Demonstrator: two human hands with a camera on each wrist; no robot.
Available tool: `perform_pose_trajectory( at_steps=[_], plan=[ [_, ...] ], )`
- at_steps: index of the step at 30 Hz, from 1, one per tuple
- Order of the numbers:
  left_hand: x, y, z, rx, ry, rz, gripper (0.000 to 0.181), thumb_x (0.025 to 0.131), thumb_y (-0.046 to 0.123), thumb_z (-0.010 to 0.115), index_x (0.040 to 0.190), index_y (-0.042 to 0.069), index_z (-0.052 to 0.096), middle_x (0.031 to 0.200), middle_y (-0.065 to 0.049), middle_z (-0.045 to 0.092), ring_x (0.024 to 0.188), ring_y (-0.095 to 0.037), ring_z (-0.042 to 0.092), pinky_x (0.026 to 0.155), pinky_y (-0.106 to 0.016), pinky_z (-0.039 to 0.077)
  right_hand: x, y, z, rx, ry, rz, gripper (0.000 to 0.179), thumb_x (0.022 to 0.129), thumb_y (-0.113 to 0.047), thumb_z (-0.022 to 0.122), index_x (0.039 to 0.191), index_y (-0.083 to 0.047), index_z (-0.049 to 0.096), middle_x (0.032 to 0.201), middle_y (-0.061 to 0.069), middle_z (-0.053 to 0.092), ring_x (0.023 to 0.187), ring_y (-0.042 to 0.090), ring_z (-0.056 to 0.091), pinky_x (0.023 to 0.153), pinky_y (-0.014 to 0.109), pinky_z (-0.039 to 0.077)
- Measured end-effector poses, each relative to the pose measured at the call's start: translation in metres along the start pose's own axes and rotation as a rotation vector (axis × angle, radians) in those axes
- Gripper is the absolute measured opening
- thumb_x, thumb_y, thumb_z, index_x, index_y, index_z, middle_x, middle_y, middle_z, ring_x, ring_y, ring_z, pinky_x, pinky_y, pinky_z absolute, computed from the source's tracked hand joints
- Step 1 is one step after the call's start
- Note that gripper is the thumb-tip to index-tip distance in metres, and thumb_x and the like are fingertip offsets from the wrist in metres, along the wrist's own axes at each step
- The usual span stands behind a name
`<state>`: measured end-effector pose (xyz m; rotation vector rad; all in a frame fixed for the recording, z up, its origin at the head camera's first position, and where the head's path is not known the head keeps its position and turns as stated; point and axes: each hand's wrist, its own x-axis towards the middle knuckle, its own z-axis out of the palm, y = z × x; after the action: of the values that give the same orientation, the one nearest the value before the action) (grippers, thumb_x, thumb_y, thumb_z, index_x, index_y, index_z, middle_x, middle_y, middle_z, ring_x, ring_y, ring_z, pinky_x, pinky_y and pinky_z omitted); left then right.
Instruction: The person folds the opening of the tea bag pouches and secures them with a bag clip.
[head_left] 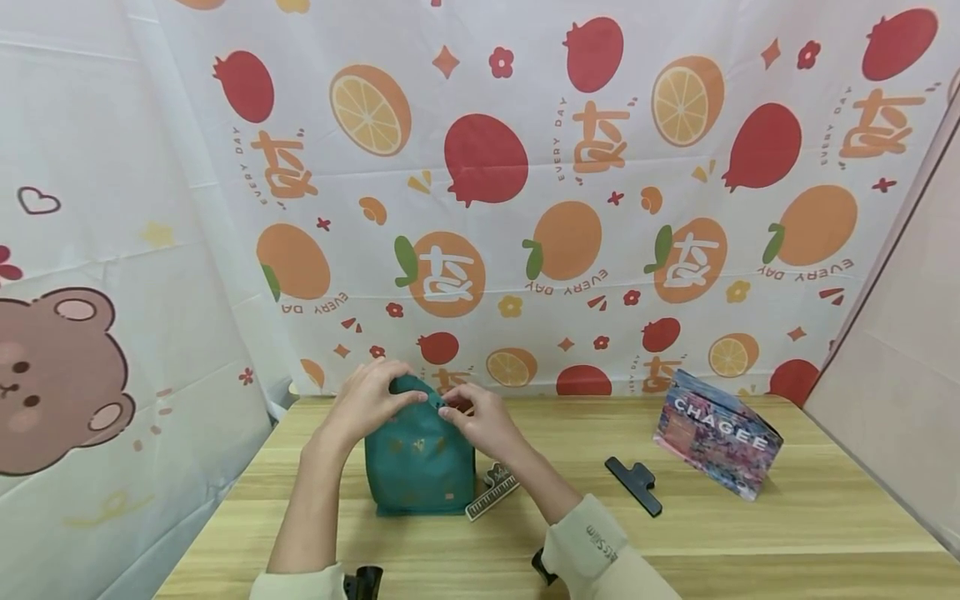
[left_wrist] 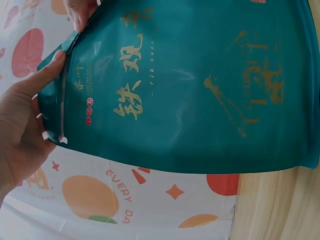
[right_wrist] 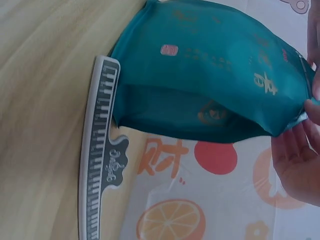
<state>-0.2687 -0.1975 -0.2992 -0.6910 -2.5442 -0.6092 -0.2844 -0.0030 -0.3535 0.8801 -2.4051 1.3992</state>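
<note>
A teal tea pouch [head_left: 420,471] with gold lettering stands upright on the table, its top edge creased. My left hand [head_left: 372,398] grips the top edge at the left, thumb on the front face and fingers behind, as the left wrist view shows on the pouch [left_wrist: 175,105]. At the top right corner my right hand [head_left: 482,419] pinches the edge between thumb and fingers. Beside the pouch's lower right side lies a clip with a piano-key pattern [head_left: 491,497]; in the right wrist view this clip [right_wrist: 97,145] is close against the pouch's base.
A black bag clip [head_left: 634,486] lies on the wooden table [head_left: 570,537] to the right. Farther right stands a colourful CHAGEE bag [head_left: 716,437], tilted. A fruit-printed cloth [head_left: 525,308] hangs behind the table, and a white cloth with a bear [head_left: 56,375] at the left.
</note>
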Motion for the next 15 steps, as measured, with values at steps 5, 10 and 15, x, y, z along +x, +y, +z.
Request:
perform_pose_trajectory(
  at_steps=[5,10,15],
  plan=[
    [0.002,0.0,0.0,0.001,-0.005,0.001,0.018,0.076,0.026,0.075,0.082,0.013,0.064,0.076,0.005,0.057,0.074,-0.017,0.051,0.06,-0.032,0.042,0.001,0.01,-0.011,0.006,-0.035,0.002,0.024,0.094,-0.026,0.053,0.103,-0.008,0.065,0.095,0.002,0.061,0.08,0.012,0.056,0.067,0.025,0.048],
    [0.002,0.0,-0.001,-0.004,-0.014,-0.009,0.019,0.076,0.026,0.075,0.084,0.012,0.065,0.079,0.004,0.058,0.077,-0.019,0.052,0.063,-0.035,0.043,0.001,0.026,-0.022,-0.03,-0.041,0.012,0.019,0.096,-0.018,0.051,0.096,-0.006,0.065,0.088,0.005,0.062,0.078,0.013,0.056,0.065,0.026,0.047],
    [0.002,-0.001,-0.001,-0.012,-0.017,-0.024,0.021,0.076,0.026,0.075,0.089,0.011,0.067,0.085,0.001,0.061,0.082,-0.021,0.052,0.068,-0.04,0.044,-0.002,0.04,-0.028,-0.17,-0.128,0.05,0.013,0.093,-0.008,0.054,0.091,-0.005,0.067,0.085,0.002,0.062,0.076,0.014,0.056,0.063,0.025,0.046]
  ],
)
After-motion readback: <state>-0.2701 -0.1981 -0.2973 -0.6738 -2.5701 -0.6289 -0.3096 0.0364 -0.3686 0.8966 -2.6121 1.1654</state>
